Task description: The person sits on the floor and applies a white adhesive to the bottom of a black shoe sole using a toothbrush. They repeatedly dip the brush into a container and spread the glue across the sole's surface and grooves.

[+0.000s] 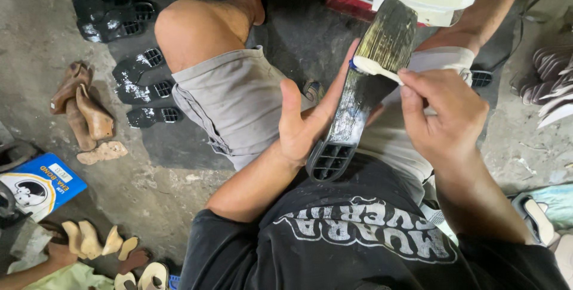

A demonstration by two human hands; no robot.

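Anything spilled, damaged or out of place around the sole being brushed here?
Nothing stands out. The left hand cradles a black shoe sole, glossy where coated, while the right hand works a wide brush over it. More coated soles lie in a rough row on the floor.

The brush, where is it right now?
The brush sits top centre in the head view, pinched by the right hand, bristles on the black sole that the left hand holds.

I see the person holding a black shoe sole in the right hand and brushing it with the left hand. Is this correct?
Not quite: the hands are swapped. In the head view, the left hand holds the black shoe sole, and the right hand works the wide brush over it. The rest is correct.
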